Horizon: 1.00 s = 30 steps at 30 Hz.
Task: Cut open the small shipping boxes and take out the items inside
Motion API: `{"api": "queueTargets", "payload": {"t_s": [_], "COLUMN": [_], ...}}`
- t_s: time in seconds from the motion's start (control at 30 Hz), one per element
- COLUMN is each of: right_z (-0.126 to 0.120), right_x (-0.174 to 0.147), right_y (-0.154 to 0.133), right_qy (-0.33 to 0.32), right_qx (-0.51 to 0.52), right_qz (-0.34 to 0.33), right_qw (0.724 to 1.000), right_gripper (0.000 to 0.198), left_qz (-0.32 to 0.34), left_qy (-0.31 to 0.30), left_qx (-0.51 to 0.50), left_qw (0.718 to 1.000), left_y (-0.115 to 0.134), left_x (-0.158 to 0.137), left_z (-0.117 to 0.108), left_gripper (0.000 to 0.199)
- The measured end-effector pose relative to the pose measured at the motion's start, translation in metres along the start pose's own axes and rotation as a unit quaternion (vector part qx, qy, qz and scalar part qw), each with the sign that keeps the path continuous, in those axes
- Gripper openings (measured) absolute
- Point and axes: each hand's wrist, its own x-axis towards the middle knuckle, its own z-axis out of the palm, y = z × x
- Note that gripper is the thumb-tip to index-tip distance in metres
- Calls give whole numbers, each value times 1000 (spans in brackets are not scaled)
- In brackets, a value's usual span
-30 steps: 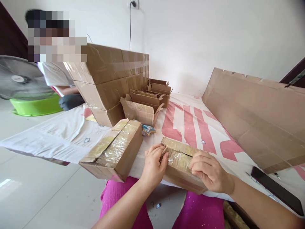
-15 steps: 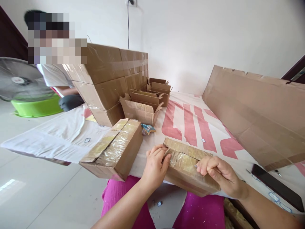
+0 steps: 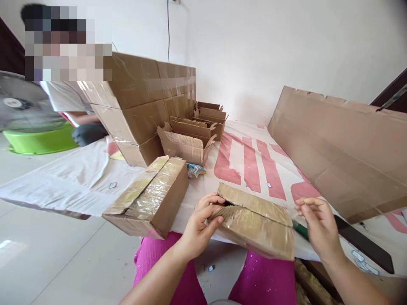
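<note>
A taped cardboard box (image 3: 254, 220) sits before me at the cloth's near edge, a dark slit running along its top. My left hand (image 3: 203, 220) grips its left end, fingers at the opening by the flap and thumb on the near side. Off the box's right end, my right hand (image 3: 314, 216) is raised with thumb and fingertips pinched together; whatever they may hold is too small to make out. Partly hidden behind that hand lies a green object (image 3: 300, 229). A second taped box (image 3: 152, 195) stands to the left.
Stacked sealed cartons (image 3: 140, 93) rise at the back left, with open boxes (image 3: 187, 144) beside them. A large cardboard sheet (image 3: 337, 148) leans at the right near a dark phone (image 3: 365, 245). A small blue packet (image 3: 195, 170) lies mid-cloth. Another person (image 3: 66, 97) sits near a fan (image 3: 28, 103).
My right hand has lifted off the box's top and moved right, and the green object now shows. The left hand keeps its hold. A gap at the box's left end looks wider.
</note>
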Motion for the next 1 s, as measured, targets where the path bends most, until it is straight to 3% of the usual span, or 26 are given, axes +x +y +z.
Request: {"api": "queueTargets", "payload": {"t_s": [0.17, 0.27, 0.33, 0.4, 0.5, 0.6, 0.7, 0.87, 1.0], "right_z": [0, 0, -5, -13, -19, -9, 8, 18, 15], "right_x": [-26, -36, -39, -40, -39, -33, -21, -1, 7], "right_y": [24, 31, 30, 23, 0, -27, -40, -35, -41], "right_qy": [-3, -4, 7, 18, -26, -181, -270, -301, -228], "right_qx": [-39, -39, -44, -74, -177, -272, -346, -479, -573], "right_qz": [153, 169, 146, 91, -78, -271, -347, -356, -359], "right_qw": [987, 985, 988, 993, 981, 905, 829, 744, 701], "right_gripper": [45, 52, 55, 44, 18, 13, 24, 33, 43], "left_qz": [3, 52, 79, 92, 117, 153, 187, 175, 132], "left_qy": [-4, 26, 66, 106, 139, 155, 141, 106, 107], "left_qx": [-68, -19, 21, 66, 136, 181, 215, 245, 214], "left_qw": [998, 998, 994, 988, 974, 959, 948, 948, 962], "left_y": [-12, -25, -29, -28, -19, -10, -7, -14, -16], "left_x": [-13, -23, -30, -36, -45, -51, -56, -60, -55], "left_z": [0, 7, 14, 22, 36, 50, 61, 62, 50], "left_gripper": [25, 28, 29, 30, 31, 35, 41, 27, 24]}}
